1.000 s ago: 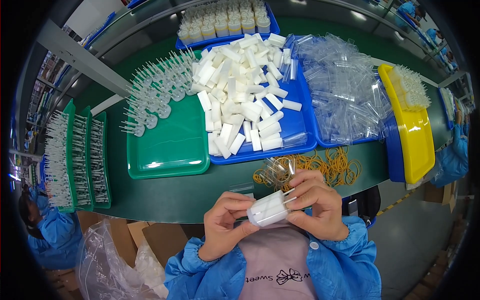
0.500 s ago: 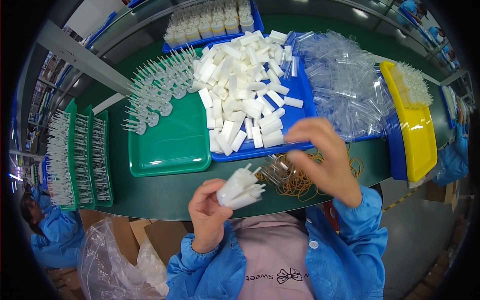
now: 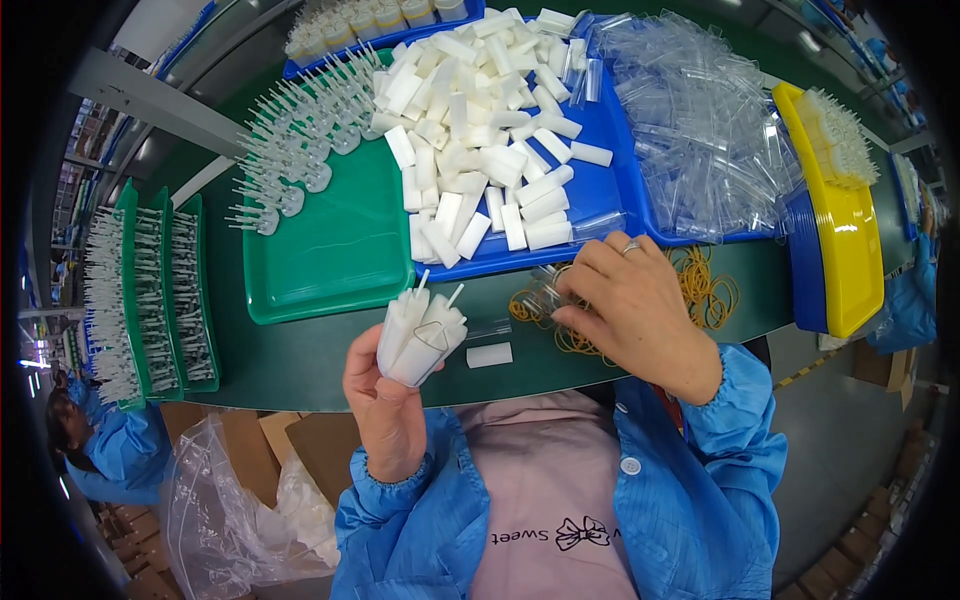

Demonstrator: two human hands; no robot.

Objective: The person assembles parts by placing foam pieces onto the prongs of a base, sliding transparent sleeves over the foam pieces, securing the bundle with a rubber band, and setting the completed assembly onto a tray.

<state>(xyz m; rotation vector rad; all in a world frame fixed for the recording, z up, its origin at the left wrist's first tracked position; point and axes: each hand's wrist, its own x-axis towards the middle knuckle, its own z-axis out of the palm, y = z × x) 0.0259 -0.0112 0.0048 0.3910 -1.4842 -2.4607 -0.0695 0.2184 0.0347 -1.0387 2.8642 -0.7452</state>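
Observation:
My left hand point(image 3: 385, 400) is closed around a bundle of white foam pieces point(image 3: 418, 335) in clear plastic. Thin white tubes stick up from its top. My right hand point(image 3: 632, 305) is over the rubber bands point(image 3: 705, 285), its thumb and fingers closing on some small clear plastic pieces point(image 3: 545, 292); the fingers partly hide these pieces. Between my hands, a white foam block point(image 3: 489, 355) lies on the green table, with a clear plastic sleeve point(image 3: 487, 329) just beyond it.
A blue tray point(image 3: 600, 185) heaped with white blocks point(image 3: 480, 130) is ahead, beside a pile of clear sleeves point(image 3: 690, 130). At left are a green tray point(image 3: 330, 290) of white-tubed parts point(image 3: 318, 175) and filled green trays point(image 3: 165, 300). Yellow tray point(image 3: 850, 260) at right.
The bundle in my left hand has moved left and is more upright; the foam block now shows. My right hand has come down onto the clear pieces. The view has shifted slightly.

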